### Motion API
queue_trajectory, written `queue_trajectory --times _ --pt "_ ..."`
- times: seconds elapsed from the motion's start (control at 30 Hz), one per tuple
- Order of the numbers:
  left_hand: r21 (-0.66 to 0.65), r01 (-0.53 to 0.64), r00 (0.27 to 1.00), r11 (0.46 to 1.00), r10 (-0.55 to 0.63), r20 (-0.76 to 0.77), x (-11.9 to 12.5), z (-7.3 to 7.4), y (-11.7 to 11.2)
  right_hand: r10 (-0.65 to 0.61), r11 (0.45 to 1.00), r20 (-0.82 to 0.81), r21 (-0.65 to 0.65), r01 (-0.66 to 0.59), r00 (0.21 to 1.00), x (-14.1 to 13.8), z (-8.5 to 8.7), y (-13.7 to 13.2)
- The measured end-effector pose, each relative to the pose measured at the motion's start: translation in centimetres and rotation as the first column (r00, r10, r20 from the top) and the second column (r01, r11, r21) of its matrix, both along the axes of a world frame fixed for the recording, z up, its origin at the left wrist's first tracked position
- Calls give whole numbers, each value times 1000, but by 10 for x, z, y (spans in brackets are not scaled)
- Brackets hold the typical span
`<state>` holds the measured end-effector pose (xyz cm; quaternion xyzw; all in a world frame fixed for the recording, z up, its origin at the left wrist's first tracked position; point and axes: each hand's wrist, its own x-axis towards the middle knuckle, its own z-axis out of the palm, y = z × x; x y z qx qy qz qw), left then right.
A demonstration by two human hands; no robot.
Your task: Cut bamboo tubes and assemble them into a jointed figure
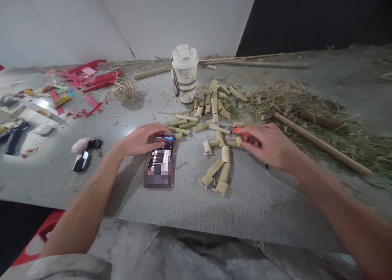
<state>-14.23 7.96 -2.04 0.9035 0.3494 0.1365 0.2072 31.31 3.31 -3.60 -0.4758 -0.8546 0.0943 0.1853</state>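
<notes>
My left hand [142,138] lies open beside and over a smartphone [161,159], its thumb across the lit screen and its fingertips near the phone's top edge. Part of the screen is blurred out. In my right hand [266,143] is a slim tool with an orange part [239,130] and a dark end showing below the palm; its exact kind is unclear. The thumb of that hand is beside a short piece of split bamboo [239,141]. This piece ends a row in a figure of bamboo pieces [226,154] with two leg-like lines laid out on the table.
Behind the figure are a pile of cut bamboo pieces [214,100] and a lidded white cup [184,76]. A wooden-handled tool [321,143] lies over plant scraps [300,104] at right. Keys [97,144], a woven ball [125,89] and red scraps [94,82] are at left.
</notes>
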Motion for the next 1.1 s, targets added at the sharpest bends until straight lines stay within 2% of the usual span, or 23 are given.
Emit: queue_trajectory --times 0.37,0.63,1.1 --pt "69 -82 996 994 79 40 6 -8 1 2 1000 29 10 -2 1000 -2 -1 -1" --pt "103 -97 995 990 94 37 5 -8 2 42 999 -2 20 -42 999 -4 3 -3" --pt "124 -113 992 986 105 68 6 -10 1 31 999 11 33 -31 999 -8 1 -3"
